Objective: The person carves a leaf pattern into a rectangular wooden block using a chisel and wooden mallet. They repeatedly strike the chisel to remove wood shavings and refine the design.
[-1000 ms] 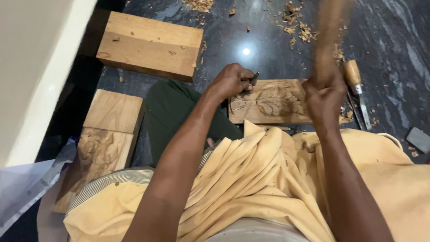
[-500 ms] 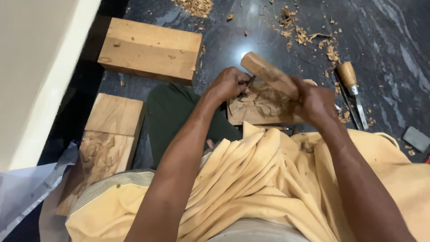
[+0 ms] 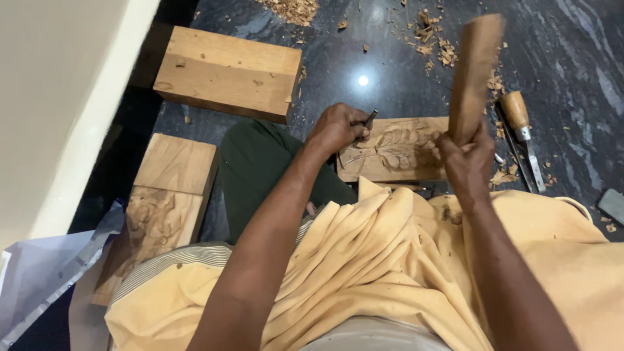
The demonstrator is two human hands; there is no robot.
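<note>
Person seated on dark polished stone floor, yellow cloth draped over the lap.

Left hand clenched round a chisel; only the dark upper end shows above the fist, tip hidden against the work. Right hand clenched round the lower end of a wooden mallet, raised upright above the work, slightly blurred.

Work piece: a carved wooden panel lying flat on the floor just beyond the knees, between the two hands. A leaf or floral relief is cut over much of its visible face; lines look rough, and the near edge is hidden under the cloth. My reading: carving well under way, not finished; detail and clean-up look left to do.

Wood shavings scattered at the far side of the floor, more chips near the right of the panel.

Right of the panel: a spare chisel with a wooden handle, lying on the floor, untouched.

Far left: plain wooden block, uncarved. Near left: a second wooden board, its nearer half already carved in relief, farther half plain.

Near left corner: crumpled pale plastic sheet. No packages, labels or signs to be seen. Grey flat object at the far right edge, cannot tell what.
</note>
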